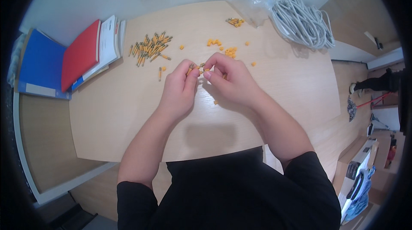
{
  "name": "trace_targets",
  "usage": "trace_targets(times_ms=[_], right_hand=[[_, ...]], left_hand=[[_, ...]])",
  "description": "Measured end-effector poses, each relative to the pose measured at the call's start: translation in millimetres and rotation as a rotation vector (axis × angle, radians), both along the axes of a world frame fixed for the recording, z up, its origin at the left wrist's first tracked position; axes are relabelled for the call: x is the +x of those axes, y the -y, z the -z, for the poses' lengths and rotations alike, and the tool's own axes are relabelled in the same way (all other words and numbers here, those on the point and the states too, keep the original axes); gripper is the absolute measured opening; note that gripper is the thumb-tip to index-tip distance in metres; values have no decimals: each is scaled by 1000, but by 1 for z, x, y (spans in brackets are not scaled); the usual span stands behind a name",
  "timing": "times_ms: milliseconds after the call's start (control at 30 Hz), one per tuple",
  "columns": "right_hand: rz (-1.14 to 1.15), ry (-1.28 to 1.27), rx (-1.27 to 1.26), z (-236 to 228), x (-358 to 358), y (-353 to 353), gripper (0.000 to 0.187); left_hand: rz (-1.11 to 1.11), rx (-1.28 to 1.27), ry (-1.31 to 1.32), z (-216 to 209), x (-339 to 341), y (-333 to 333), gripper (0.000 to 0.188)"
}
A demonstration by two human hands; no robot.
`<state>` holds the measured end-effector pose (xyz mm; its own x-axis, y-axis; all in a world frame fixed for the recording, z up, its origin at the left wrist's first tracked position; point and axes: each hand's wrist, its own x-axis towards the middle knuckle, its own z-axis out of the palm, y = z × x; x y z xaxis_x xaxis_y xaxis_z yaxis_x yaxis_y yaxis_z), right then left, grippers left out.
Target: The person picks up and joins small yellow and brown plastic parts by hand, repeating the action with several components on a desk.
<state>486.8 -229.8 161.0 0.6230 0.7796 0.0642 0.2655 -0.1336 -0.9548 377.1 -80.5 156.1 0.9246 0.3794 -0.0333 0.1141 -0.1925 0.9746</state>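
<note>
Over the middle of the table, my left hand [178,90] is closed on slim yellow pieces with dark metal ends [190,69]. Facing it, my right hand [234,77] pinches a small yellow piece [207,70] between thumb and forefinger, fingertips close to the left ones. The fingers partly hide both. Beyond the left hand lies a pile of similar yellow-and-metal pieces [150,47], with a single one [160,74] apart from it. Short yellow caps [231,52] are scattered beyond the right hand, and one loose cap [216,102] lies just nearer than the hands.
A small group of yellow-and-metal pieces [234,22] lies at the back, near a clear plastic bag [253,4] and a coil of grey cable [302,24]. Red [81,56] and blue [40,65] folders and papers stand at the left. A person's leg [373,83] shows far right.
</note>
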Motion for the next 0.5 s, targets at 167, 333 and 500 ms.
trace_targets(times_ms=[167,333,500], right_hand=[[33,-28,-32,-4,1,0,13],[17,-2,-111,-17,-5,1,15],[3,-19,-115,-17,-2,2,16]], left_hand=[[8,44,-12,2,1,2,15],[-33,30,-3,4,0,0,15],[-16,145,11,-3,0,1,16]])
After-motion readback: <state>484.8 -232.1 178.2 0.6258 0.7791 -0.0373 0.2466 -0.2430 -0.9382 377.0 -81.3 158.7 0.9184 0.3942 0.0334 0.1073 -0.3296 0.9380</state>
